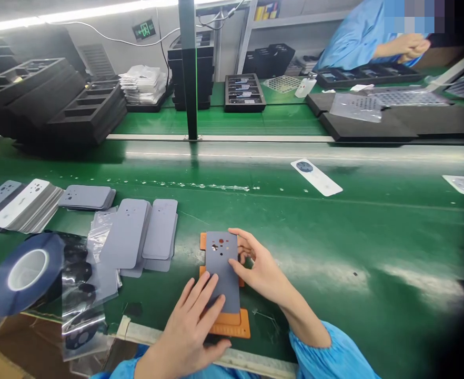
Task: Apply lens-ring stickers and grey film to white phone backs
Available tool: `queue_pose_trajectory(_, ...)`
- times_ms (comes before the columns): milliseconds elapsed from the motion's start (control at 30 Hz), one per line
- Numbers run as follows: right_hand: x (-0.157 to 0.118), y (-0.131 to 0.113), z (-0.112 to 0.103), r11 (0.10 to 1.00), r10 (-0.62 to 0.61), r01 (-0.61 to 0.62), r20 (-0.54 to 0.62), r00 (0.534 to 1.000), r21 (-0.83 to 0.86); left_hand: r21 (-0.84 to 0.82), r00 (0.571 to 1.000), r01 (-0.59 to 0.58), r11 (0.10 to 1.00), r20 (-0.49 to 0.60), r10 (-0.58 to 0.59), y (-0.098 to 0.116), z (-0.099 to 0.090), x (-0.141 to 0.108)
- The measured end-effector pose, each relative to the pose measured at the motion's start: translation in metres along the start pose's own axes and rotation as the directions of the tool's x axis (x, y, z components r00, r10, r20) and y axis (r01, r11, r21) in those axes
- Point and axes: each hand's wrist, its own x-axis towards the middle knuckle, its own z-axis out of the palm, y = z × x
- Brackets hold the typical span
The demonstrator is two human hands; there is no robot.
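Note:
A grey phone back panel (223,279) with camera holes near its top lies over an orange fixture (232,325) at the table's front. The fixture shows past the panel at the left, right and bottom. My left hand (192,321) rests its outstretched fingertips on the panel's lower left, fingers apart. With thumb on the face and forefinger at the top corner, my right hand (258,260) grips the panel's upper right edge; its other fingers are partly hidden.
Stacked grey panels (125,234) stand at my left, beside a roll of blue film (22,273) and a clear strip with dark camera-shaped stickers (78,316). A white panel (316,178) lies ahead to the right. Behind the rail are black trays (244,92) and a co-worker's hands (403,48).

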Motion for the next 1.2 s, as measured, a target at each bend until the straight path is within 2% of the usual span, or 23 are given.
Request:
queue_pose_trajectory(100,-0.001,-0.002,-0.003,0.968,-0.098,0.09,-0.024,0.995,-0.234,0.009,1.0,0.0,1.0,-0.028,0.0,0.001,0.003,-0.007)
queue_pose_trajectory(200,-0.002,-0.002,-0.004,0.926,-0.212,0.199,-0.003,0.977,-0.322,0.008,0.999,-0.041,0.999,-0.019,0.041,0.001,0.004,-0.009)
queue_pose_trajectory(367,-0.003,0.001,-0.001,0.833,-0.234,0.203,0.005,0.972,-0.514,-0.024,0.995,-0.101,0.995,0.015,0.102,-0.004,0.006,-0.009)
queue_pose_trajectory(500,-0.004,0.006,0.007,0.68,-0.273,0.227,0.047,0.961,-0.697,-0.032,0.995,-0.1,0.994,0.01,0.101,-0.005,0.006,-0.009)
queue_pose_trajectory(667,-0.015,0.009,0.034,0.485,-0.386,0.32,0.129,0.913,-0.814,-0.033,0.994,-0.105,0.994,0.003,0.106,-0.005,0.007,-0.008)
queue_pose_trajectory(800,-0.022,0.007,0.053,0.378,-0.382,0.278,0.126,0.916,-0.883,-0.052,0.996,-0.088,0.995,-0.015,0.087,-0.006,0.006,-0.007)
queue_pose_trajectory(900,-0.022,0.003,0.057,0.366,-0.351,0.257,0.122,0.928,-0.894,-0.065,0.997,-0.073,0.995,-0.016,0.072,-0.006,0.005,-0.005)
queue_pose_trajectory(1067,-0.021,0.001,0.051,0.377,-0.352,0.26,0.121,0.928,-0.889,-0.114,0.999,-0.03,0.993,-0.04,0.025,-0.004,0.005,-0.006)
queue_pose_trajectory(1133,-0.024,0.004,0.046,0.403,-0.361,0.297,0.148,0.921,-0.866,-0.147,0.998,-0.002,0.989,-0.056,-0.006,-0.003,0.005,-0.007)
queue_pose_trajectory(1200,-0.031,0.009,0.04,0.461,-0.382,0.276,0.092,0.92,-0.843,-0.169,0.998,0.018,0.985,-0.055,-0.028,-0.003,0.005,-0.007)
